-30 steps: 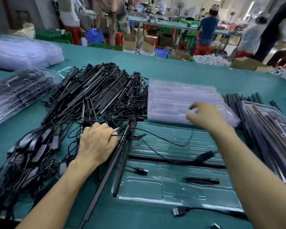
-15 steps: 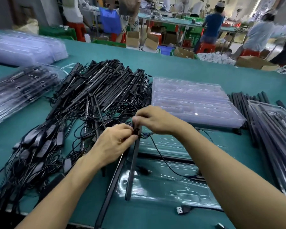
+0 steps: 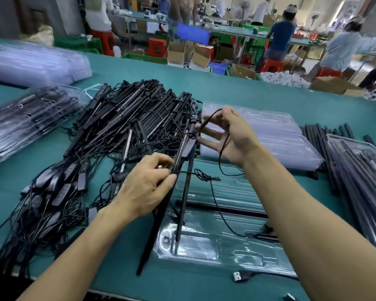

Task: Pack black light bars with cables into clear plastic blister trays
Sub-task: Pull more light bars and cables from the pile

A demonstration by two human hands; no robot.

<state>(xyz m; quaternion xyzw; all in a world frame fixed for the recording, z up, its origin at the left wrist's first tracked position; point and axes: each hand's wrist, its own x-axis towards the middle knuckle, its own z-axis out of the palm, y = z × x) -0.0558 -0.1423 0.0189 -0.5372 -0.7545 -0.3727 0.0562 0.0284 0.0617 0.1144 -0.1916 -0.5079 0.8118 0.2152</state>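
While workers fill the room behind the teal table [image 3: 258, 94], left hand [image 3: 143, 187] grips two light bars [image 3: 151, 235] over the blister tray [image 3: 204, 250], right hand [image 3: 232, 137] pinches a cable [image 3: 220, 155].

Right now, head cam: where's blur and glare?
Head view: motion blur smears the tray stacks at far left; white glare patches on the open tray in front; left hand gripping the light bar and right hand pinching the cable are fairly sharp.
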